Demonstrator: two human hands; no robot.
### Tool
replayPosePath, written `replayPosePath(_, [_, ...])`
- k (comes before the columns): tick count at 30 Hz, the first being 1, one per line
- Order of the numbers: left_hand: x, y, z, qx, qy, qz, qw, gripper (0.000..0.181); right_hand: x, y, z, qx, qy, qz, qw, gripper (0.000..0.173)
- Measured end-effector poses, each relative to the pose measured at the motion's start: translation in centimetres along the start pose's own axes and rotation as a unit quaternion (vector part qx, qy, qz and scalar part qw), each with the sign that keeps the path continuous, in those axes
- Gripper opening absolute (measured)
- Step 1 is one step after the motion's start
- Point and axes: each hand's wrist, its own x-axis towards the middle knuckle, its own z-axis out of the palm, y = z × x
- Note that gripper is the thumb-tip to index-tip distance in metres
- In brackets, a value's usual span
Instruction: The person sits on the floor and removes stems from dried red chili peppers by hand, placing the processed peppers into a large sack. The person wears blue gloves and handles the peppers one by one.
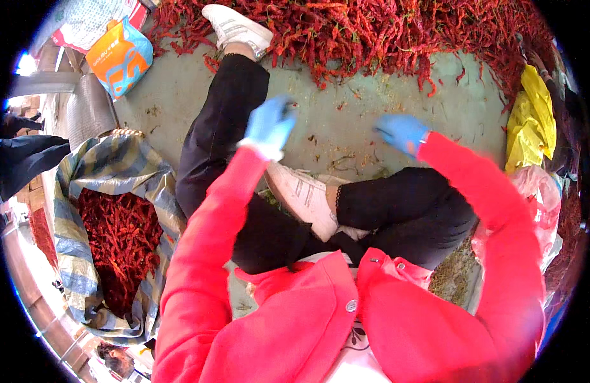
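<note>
My left hand (271, 122), in a blue glove with a white cuff, is raised over the ground sheet just right of my outstretched leg. It is motion-blurred, and a dark patch shows at its fingers; I cannot make out whether it holds anything. Across from it, my right hand (401, 134), also blue-gloved, hovers above the sheet with its fingers pointing left. Its fingertips are blurred, and no held thing can be made out. Beyond both hands lies a large heap of dried red chili peppers (371, 33). Crumbs and stem bits dot the greenish ground sheet (323, 129) between the hands.
A striped woven sack (68, 239) of dried chilies stands at my left. Behind it are an orange-and-blue bag (118, 57) and a rolled mat (89, 107). Yellow plastic bags (529, 124) lie at the right. Parts of other people show at the left rim.
</note>
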Motion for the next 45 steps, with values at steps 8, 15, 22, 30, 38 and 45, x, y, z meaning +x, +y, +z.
replayPosePath(8, [9.7, 0.3, 12.4, 0.056, -0.014, -0.099, 0.993, 0.028, 15.9, -0.9, 2.7, 0.107, 0.288, 0.158, 0.938, 0.02])
replayPosePath(15, [5.4, -0.4, 10.4, -0.026, -0.045, -0.147, 0.988, 0.027, 15.6, 0.2, 2.7, 0.091, 0.244, 0.149, 0.954, 0.025])
replayPosePath(22, [-2.0, 2.0, 6.8, -0.608, -0.114, -0.296, 0.728, 0.004, 1.7, -1.4, 3.4, 0.373, 0.174, 0.21, 0.887, 0.022])
replayPosePath(30, [-6.0, 2.9, 5.3, -0.736, -0.01, -0.262, 0.624, 0.017, 4.6, -5.1, 2.7, 0.504, 0.134, 0.17, 0.836, 0.022])
replayPosePath(38, [-8.3, 4.0, 5.7, -0.617, -0.063, -0.188, 0.761, 0.015, 1.2, -10.8, 3.4, 0.343, 0.166, 0.026, 0.924, 0.019])
replayPosePath(45, [-8.8, 5.7, 5.4, -0.202, -0.046, 0.043, 0.977, 0.014, -1.8, -12.1, 3.5, 0.16, 0.236, 0.047, 0.957, 0.01])
